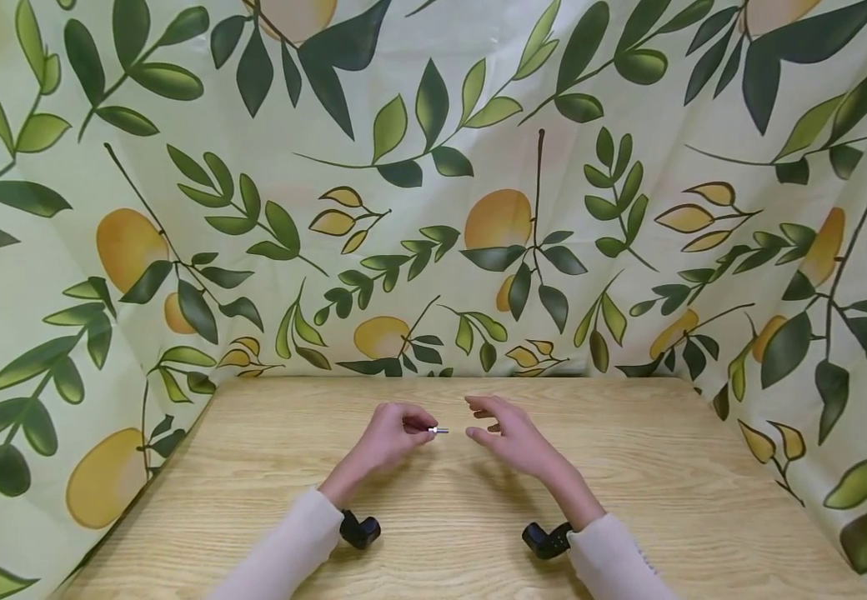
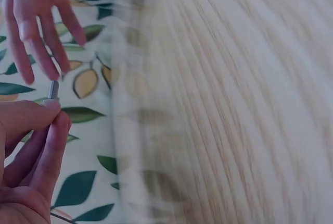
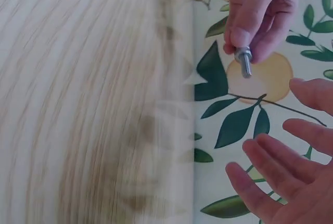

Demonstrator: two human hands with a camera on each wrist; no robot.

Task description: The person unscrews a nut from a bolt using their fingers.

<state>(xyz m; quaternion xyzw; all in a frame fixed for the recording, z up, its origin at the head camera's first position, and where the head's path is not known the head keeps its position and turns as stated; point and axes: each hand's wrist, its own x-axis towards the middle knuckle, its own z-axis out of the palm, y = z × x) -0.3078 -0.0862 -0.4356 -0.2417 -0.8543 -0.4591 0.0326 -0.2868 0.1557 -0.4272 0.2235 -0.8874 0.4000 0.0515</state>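
Observation:
Between the thumb and fingertips of my left hand (image 1: 392,435) is a small metal bolt (image 1: 441,431), its threaded shank pointing right toward the other hand. In the left wrist view the threads of the bolt (image 2: 53,89) show, with a wider collar at the fingertips. The right wrist view has the bolt (image 3: 246,67) angled down, its rear end hidden by the fingers. My right hand (image 1: 512,435) is a short way off to the right, fingers spread and thumb apart, holding nothing. Both hands are above the far half of the table.
Under the hands lies a light wood-grain table (image 1: 448,533). A cloth (image 1: 418,275) printed with leaves and orange fruit hangs behind it and along both sides. Black devices (image 1: 361,531) sit at both wrists, beside the pale sleeves (image 1: 283,546).

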